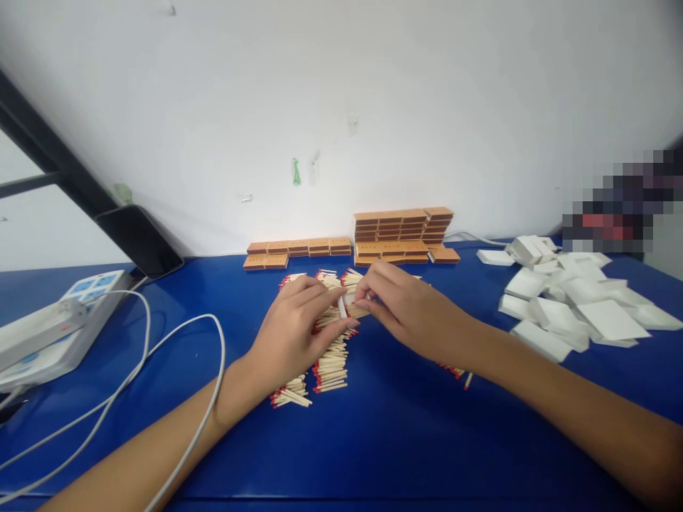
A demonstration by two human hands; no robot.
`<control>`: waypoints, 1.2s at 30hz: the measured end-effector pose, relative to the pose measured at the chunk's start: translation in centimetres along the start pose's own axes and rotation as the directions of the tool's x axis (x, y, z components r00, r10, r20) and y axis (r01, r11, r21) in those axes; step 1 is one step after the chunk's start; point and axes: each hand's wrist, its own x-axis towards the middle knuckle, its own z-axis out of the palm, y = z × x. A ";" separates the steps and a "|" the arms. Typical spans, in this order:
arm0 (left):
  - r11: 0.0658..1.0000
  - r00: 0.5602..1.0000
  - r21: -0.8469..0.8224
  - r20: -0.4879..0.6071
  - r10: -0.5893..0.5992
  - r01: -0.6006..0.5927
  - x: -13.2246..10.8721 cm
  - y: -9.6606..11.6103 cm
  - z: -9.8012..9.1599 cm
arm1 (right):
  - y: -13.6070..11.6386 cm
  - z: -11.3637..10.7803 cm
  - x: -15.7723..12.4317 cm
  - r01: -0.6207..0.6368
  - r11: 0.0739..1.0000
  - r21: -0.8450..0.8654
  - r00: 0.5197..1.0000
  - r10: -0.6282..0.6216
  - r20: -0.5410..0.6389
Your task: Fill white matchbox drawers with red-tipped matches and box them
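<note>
On the near middle of the blue desk [373, 441] we see loose matches [331, 370] in rows, and over them the left hand [296, 320] is holding a small white tray [342, 307], while the right hand [405, 306] has narrow fingers at its right end, pinching what we cannot tell. Farther, white boxes [555, 320] are heaped at right, and orange matchboxes [395, 250] stand along the wall [427, 107].

Matches [331, 368] pale w/ red tips; matchboxes [392, 249] orange-brn, dk brn sides; box pile [613, 320] wht; tabletop [384, 441] blue.
</note>
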 end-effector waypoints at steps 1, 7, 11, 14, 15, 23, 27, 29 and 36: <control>1.000 1.000 -0.003 -0.001 0.009 -0.009 0.0 0.1 0.0 | 0.0 0.3 -0.1 0.007 1.000 -0.015 1.000 -0.007 0.002; 0.997 1.000 -0.075 -0.009 -0.016 0.015 0.0 0.4 0.2 | -0.1 0.7 -0.1 0.004 0.998 0.064 0.998 0.000 -0.061; 0.995 0.997 -0.079 -0.046 -0.061 0.057 0.0 0.2 0.1 | 0.3 -0.4 0.2 0.012 0.991 0.130 0.995 0.000 -0.096; 0.992 0.987 -0.020 -0.099 -0.128 0.126 0.1 -0.1 -0.2 | 1.8 -2.2 0.2 -0.068 0.994 0.085 0.998 0.068 0.013; 0.989 0.983 -0.002 -0.109 -0.147 0.147 0.2 -0.2 -0.3 | 2.5 -2.8 0.1 -0.083 0.994 0.071 0.991 0.075 0.108; 0.989 0.986 0.059 -0.099 -0.131 0.137 0.1 -0.8 -0.4 | 5.6 -4.2 -0.3 -0.164 0.975 0.150 0.815 0.048 0.578; 0.991 0.990 0.069 -0.090 -0.107 0.113 0.0 -0.8 -0.3 | 5.4 -4.0 -0.2 -0.178 0.979 0.095 0.801 0.088 0.592; 0.991 0.991 0.077 -0.087 -0.103 0.110 0.0 -0.8 -0.4 | 5.3 -3.9 -0.3 -0.208 0.976 0.066 0.789 0.128 0.602; 0.990 0.991 0.085 -0.083 -0.108 0.115 0.1 -0.9 -0.5 | 5.7 -2.1 -0.2 -0.229 0.972 0.050 0.882 0.186 0.434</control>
